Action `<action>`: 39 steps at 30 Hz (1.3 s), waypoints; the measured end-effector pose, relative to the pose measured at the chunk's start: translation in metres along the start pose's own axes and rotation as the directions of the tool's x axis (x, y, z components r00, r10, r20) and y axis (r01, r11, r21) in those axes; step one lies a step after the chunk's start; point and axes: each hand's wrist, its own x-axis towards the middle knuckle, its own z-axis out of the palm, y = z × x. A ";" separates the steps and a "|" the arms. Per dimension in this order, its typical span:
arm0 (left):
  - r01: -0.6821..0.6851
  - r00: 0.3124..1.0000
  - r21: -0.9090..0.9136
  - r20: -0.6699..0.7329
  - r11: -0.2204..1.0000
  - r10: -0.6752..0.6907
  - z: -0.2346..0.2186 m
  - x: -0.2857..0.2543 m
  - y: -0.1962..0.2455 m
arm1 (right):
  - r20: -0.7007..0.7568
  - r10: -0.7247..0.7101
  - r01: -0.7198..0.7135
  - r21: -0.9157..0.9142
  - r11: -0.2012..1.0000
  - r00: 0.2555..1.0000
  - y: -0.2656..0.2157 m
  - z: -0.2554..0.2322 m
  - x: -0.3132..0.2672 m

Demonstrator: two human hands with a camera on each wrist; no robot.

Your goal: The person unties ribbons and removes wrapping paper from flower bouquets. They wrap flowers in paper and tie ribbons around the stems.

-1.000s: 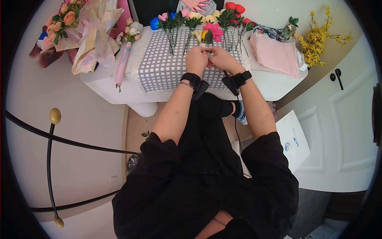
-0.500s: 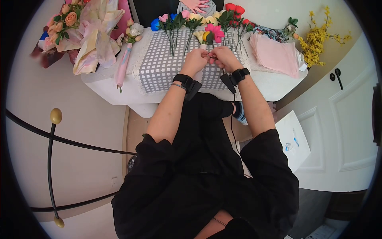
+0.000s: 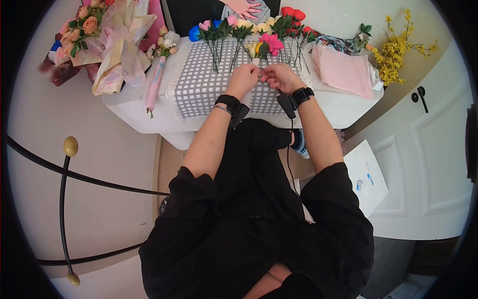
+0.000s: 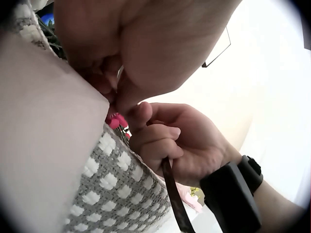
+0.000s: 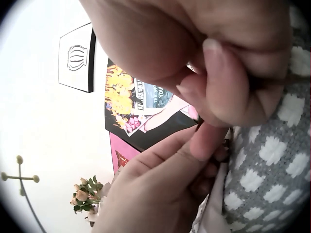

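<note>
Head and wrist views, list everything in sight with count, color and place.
Table: one, white, in front
Runner: one, grey and white, on the table
Rose bouquet: one, peach, far left
Slim bouquet: one, pink wrap, left
Loose flowers: several, blue, pink, cream, red, far side
Large flower: one, bright pink, centre
Held bouquet: one, pale wrap, yellow and cream flowers, centre
Ribbon: one, dark brown, right hand
Sheets: one stack, pink, right
Blossoms: one bunch, yellow, far right
Picture: one, mostly black, behind table
Door: one, white, right
Panel: one, white, lower right
Stand: one, black with gold knobs, left
Wrist devices: two, black, one per wrist
Left hand: one, bare, gripping the held bouquet
Right hand: one, bare, gripping ribbon
</note>
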 end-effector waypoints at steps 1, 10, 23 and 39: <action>0.078 0.997 -0.054 -0.018 0.996 -0.079 0.001 0.003 -0.003 | -0.006 0.009 -0.009 -0.005 1.000 1.000 0.000 0.001 -0.002; 0.327 0.945 -0.292 0.109 0.899 -0.309 -0.006 0.018 -0.005 | -0.075 -0.193 0.199 0.083 0.976 0.978 0.008 0.023 -0.007; 0.498 0.862 -0.391 0.127 0.774 -0.490 -0.012 0.021 -0.002 | -0.046 -0.297 0.291 -0.105 0.951 0.954 0.017 0.037 -0.008; 0.544 0.838 -0.504 0.366 0.670 -0.405 -0.023 0.020 -0.009 | -0.183 -0.236 0.239 -0.003 0.971 0.954 0.015 0.037 0.001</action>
